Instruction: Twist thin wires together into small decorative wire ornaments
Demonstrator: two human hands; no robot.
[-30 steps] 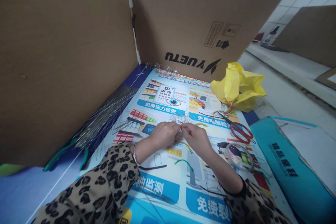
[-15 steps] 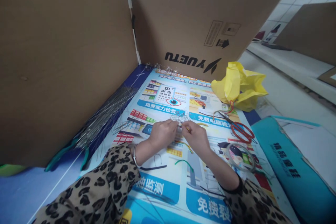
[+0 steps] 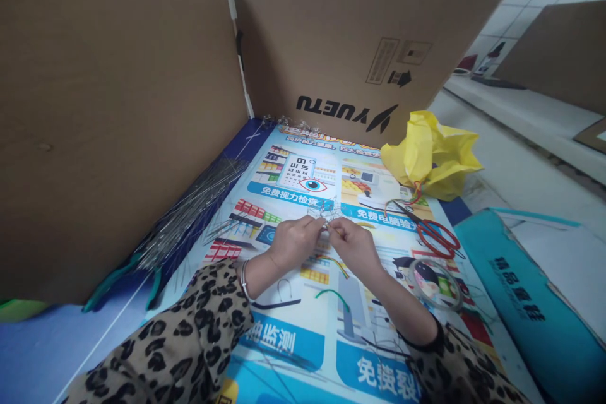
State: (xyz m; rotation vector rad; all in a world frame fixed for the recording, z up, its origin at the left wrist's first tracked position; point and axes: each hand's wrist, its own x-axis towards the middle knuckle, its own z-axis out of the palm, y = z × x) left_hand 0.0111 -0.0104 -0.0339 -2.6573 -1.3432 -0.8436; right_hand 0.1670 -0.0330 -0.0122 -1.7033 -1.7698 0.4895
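My left hand (image 3: 297, 241) is closed in a pinch on the near end of a small piece of bent thin wire (image 3: 327, 207), which fans out beyond the fingertips. Fingertip to fingertip with it, my right hand (image 3: 354, 246) is also pinched, and a bit of thin yellow strand shows between its fingers. The exact join between the hands is hidden by the fingers. Just below them on the printed poster (image 3: 303, 303) lie a short green strand (image 3: 334, 293) and some red, yellow and green strands (image 3: 335, 262).
Scissors with red handles (image 3: 438, 238), a roll of clear tape (image 3: 434, 284) and a crumpled yellow sheet (image 3: 430, 154) lie on the right, beside a teal box (image 3: 516, 303). Left are a bundle of straight wires (image 3: 189, 208) and green-handled pliers (image 3: 111, 281). Cardboard panels (image 3: 331, 25) stand behind.
Both hands stay pinched together at almost the same spot, with only a slight shift of the fingers and right forearm. The things around them have not moved.
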